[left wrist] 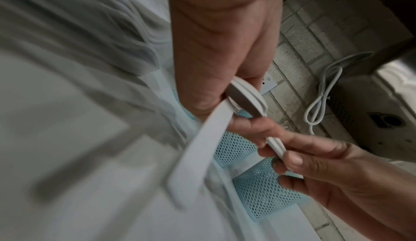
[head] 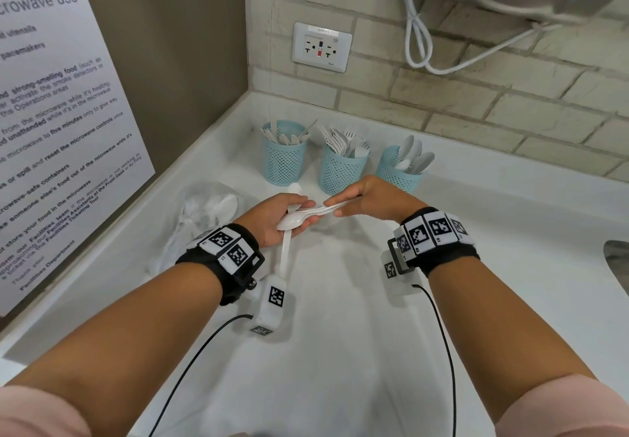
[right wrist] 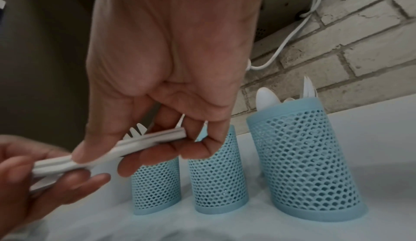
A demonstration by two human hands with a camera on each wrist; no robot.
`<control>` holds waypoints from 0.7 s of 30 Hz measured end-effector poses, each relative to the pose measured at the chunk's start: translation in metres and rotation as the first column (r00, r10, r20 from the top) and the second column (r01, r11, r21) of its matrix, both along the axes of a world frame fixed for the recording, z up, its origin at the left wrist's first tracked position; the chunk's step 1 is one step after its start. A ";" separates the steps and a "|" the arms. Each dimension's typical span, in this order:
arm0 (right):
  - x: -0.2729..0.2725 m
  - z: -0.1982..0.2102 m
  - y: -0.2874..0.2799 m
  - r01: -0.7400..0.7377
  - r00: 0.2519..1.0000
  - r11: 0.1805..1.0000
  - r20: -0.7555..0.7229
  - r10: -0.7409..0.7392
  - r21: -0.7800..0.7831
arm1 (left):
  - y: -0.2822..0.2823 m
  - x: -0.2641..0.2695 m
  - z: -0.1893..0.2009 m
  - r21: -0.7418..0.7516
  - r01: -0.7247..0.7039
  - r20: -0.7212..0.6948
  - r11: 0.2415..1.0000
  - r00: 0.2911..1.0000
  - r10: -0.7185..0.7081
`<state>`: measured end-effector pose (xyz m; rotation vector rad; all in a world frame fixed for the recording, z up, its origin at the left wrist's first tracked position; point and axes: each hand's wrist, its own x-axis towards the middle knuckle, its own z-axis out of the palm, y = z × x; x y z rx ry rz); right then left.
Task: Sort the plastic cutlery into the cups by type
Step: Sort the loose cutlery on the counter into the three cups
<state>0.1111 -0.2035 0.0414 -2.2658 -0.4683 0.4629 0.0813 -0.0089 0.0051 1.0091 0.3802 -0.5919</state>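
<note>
Nearest, two forearms with marker bands at the wrists, above a white counter (head: 340, 351). Left hand (head: 277, 220) curled under the bowls of a small stack of white spoons (head: 308, 216), plus one more spoon (head: 285, 252) hanging handle-down from the palm. Right hand (head: 369, 198) pinching the stacked handles between thumb and fingertips (right wrist: 133, 163). Left of the hands, a clear bag (head: 200, 211) with loose cutlery. Farther back, three blue mesh cups in a row: knives (head: 284, 157), forks (head: 342, 167), spoons (head: 401, 171). Beyond, brick wall with outlet (head: 321, 47).
</note>
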 end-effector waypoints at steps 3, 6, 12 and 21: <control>-0.003 -0.006 0.008 -0.058 0.981 0.995 0.182 0.072 -0.078 | -0.002 0.002 -0.001 -0.034 -0.051 0.014 0.998 0.999 0.051; -0.003 -0.016 0.013 -0.131 0.903 0.969 0.378 0.205 -0.212 | -0.002 0.002 -0.003 -0.062 -0.084 0.020 0.995 0.996 0.085; 0.000 -0.020 0.007 0.054 0.981 0.991 0.191 -0.029 -0.124 | 0.004 0.004 -0.006 -0.057 -0.191 0.088 0.980 0.977 0.195; -0.017 -0.014 0.021 0.103 0.936 0.988 -0.347 -0.058 0.113 | -0.012 0.006 -0.005 -0.109 -0.222 0.192 0.969 0.952 0.239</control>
